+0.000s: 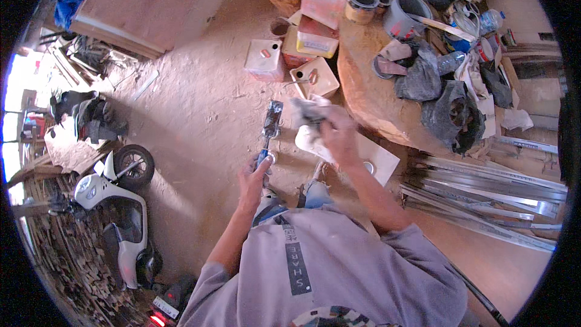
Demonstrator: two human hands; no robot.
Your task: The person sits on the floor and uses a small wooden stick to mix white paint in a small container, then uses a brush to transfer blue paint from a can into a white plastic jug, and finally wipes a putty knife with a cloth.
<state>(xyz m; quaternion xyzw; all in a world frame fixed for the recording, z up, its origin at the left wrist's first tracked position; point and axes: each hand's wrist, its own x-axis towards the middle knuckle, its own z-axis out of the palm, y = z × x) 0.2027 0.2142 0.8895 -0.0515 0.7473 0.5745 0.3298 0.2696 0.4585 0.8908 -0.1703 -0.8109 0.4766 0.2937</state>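
Note:
My left hand (256, 175) is closed around the blue handle of a hand tool (273, 120). Its head is dark, narrow and rectangular with a glossy surface, and points away from me; I cannot tell its exact kind. To the right, my right hand (339, 136) grips a crumpled grey and whitish rag (310, 111), smeared by motion. The rag is apart from the tool's head. Under the right hand and forearm lies a white flat-topped piece (382, 158) with a round opening or cap near its end, partly hidden by my arm.
Plastic jerrycans (264, 59) stand ahead. A thick wooden slab (363, 79) at right carries paint cans (362, 5), a grey bucket (407, 15) and dark bags (452, 115). Metal strips (484, 191) lie at lower right. A white scooter (130, 224) stands left, beside stacked wood (57, 266).

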